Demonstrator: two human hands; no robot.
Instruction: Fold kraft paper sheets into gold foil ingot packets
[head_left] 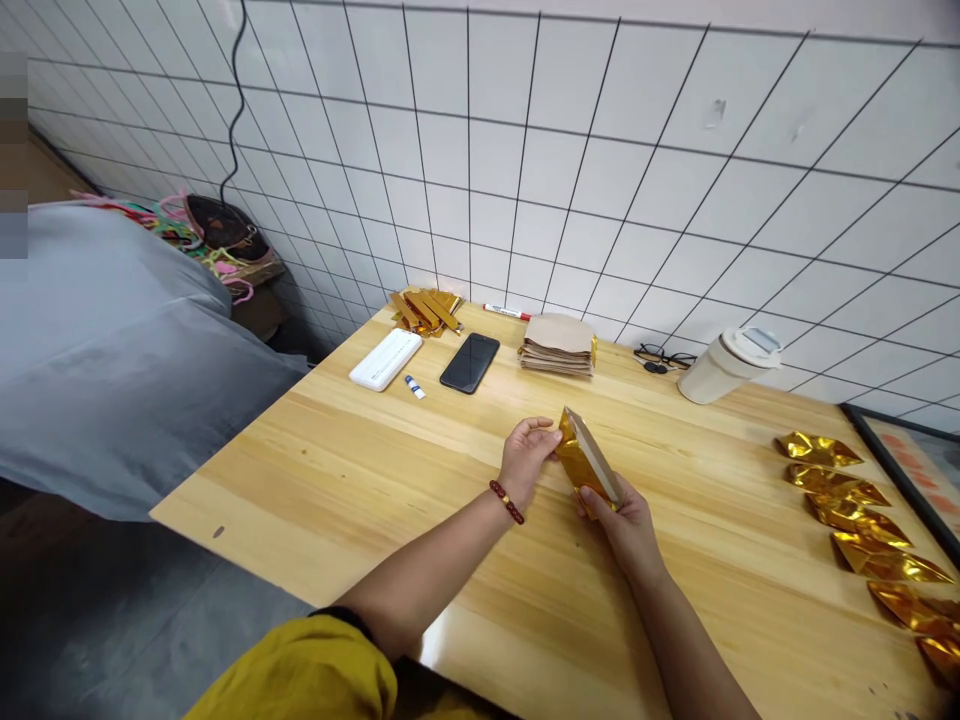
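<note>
Both my hands hold one folded sheet of gold foil paper (586, 462) just above the middle of the wooden table (360, 480). My left hand (527, 456), with a red bead bracelet at the wrist, pinches its upper left corner. My right hand (628, 520) grips the paper's lower end from underneath, fingers curled round it. The paper shows a gold face and a pale brown back and is tilted on edge.
A stack of brown-backed foil sheets (559, 346), a black phone (470, 362), a white power bank (385, 359), a small tube (415, 387), a red marker (507, 312), glasses (661, 358) and a lidded cup (729, 366) lie at the back. Several folded gold pieces (862, 520) line the right side; more gold pieces (426, 310) sit by the wall.
</note>
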